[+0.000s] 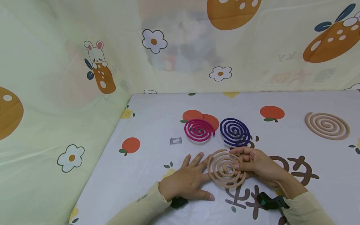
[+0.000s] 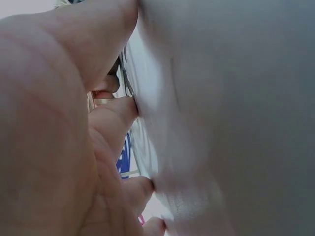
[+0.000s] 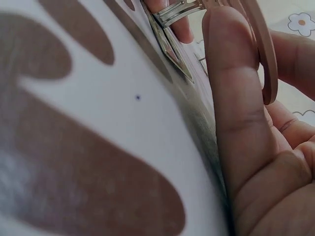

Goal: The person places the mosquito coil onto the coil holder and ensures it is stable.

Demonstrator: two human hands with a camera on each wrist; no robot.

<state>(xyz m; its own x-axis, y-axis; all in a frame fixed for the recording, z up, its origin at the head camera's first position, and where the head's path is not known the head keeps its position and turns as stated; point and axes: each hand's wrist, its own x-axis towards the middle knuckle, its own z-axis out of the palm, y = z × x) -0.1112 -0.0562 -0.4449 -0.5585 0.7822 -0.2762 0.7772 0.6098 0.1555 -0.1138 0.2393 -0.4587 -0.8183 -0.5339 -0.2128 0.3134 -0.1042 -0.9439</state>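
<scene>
On the bench (image 1: 152,125), near its middle, the right hand (image 1: 260,165) pinches the tan coil (image 1: 226,168) by its right side; the left hand (image 1: 191,179) lies spread, one straight finger beneath. Uneven pressure could crack the coil; a stray knuckle could nudge the blue coil (image 1: 234,131) beyond. The metal stand (image 3: 179,11) is mostly hidden; its seating against the coil is unconfirmed.

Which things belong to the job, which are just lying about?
In the job:
right hand, holding the near tan mosquito coil
metal stand beneath that coil
left hand, spread beside it

Lying about, likely:
pink mosquito coil
blue mosquito coil
far-right tan mosquito coil
loose flat stand
</scene>
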